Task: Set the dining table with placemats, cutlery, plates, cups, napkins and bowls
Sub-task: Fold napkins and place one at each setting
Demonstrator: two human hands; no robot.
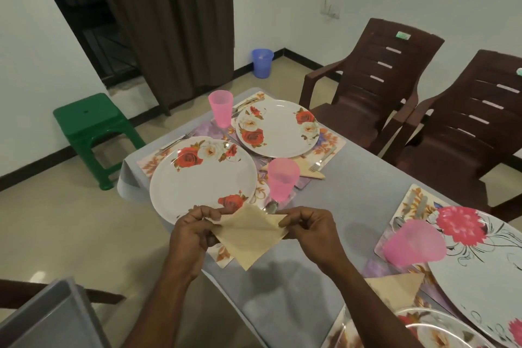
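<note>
We extend both forearms forward and slightly inward from the lower edge of the view, hands held level side by side. Our left hand [195,230] has fingers curled and thumb pinching against the forefinger. Our right hand [309,230] mirrors it, thumb and forefinger pinched, remaining fingers curled under.

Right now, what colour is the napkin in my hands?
Beige, plain. The napkin shows best in the head view.
</note>
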